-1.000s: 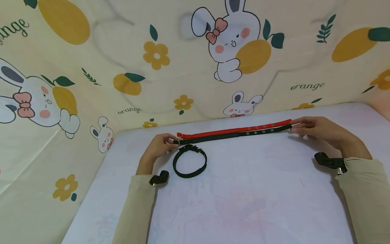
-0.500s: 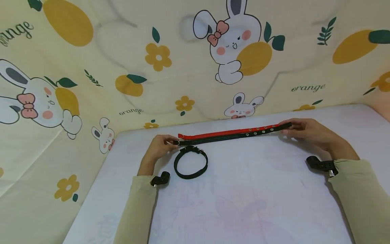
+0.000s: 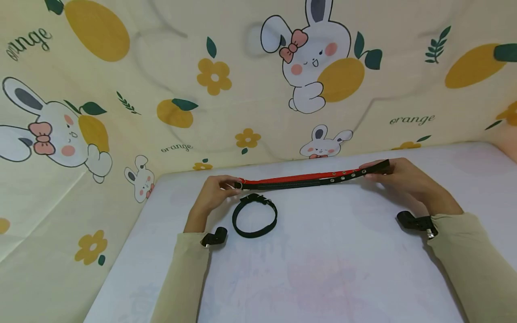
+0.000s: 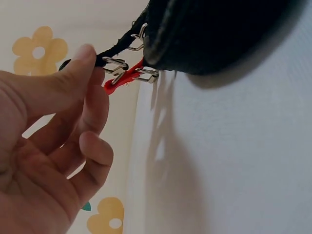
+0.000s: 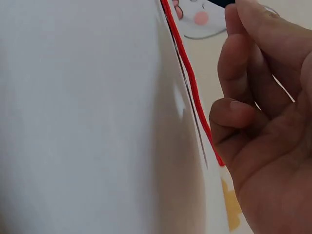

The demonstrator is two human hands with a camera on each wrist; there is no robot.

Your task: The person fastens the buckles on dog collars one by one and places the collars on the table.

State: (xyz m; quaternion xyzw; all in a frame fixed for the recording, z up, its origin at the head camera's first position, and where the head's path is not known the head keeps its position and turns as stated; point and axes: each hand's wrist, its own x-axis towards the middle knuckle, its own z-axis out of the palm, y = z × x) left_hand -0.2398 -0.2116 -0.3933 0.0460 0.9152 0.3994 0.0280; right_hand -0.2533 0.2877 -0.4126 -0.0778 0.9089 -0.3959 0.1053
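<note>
A long black strap [image 3: 343,177] with metal eyelets is stretched between both hands near the table's far edge. My left hand [image 3: 232,188] pinches its buckle end [image 4: 117,64], thumb and forefinger [image 4: 83,56] closed on it. My right hand [image 3: 369,172] pinches the strap's tip, slightly raised. A red strap [image 3: 303,176] lies alongside, partly covered by the black one; its edge [image 5: 190,80] runs past my right fingers [image 5: 239,114]. A black collar [image 3: 254,218] fastened into a ring lies just in front of the left hand.
The white table [image 3: 323,269] ends at a cloth wall [image 3: 242,89] printed with rabbits and oranges, which also closes the left side. Black wrist cameras [image 3: 212,237] sit on both beige sleeves.
My right hand has moved left and lifted the black strap's tip, so the black strap now crosses over the red one. The left hand has stayed at the buckle end.
</note>
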